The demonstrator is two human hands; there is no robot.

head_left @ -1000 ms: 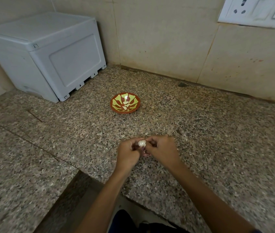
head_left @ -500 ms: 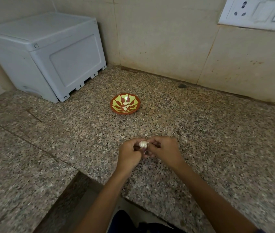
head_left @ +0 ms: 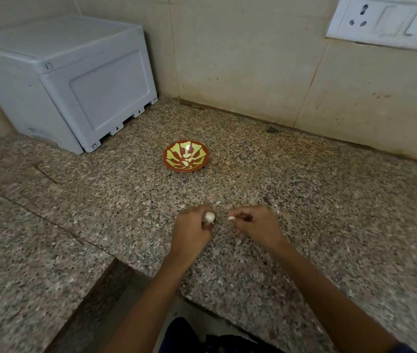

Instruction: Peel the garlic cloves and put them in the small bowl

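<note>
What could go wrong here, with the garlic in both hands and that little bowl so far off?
The right hand pinches only a small pale piece at its fingertips; it could slip onto the speckled granite counter, where it would be hard to spot. The small bowl sits well beyond both hands, so a carried clove might drop on the way. The left hand grips the garlic close to the counter's front edge, so a fumble could send it to the floor.

bowl (head_left: pixel 186 157) on counter (head_left: pixel 304 200), box (head_left: pixel 59 80) behind-left, hands nearer

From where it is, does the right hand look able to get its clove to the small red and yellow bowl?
Probably yes: bare granite counter lies between the right hand and the small red and yellow bowl.
</note>
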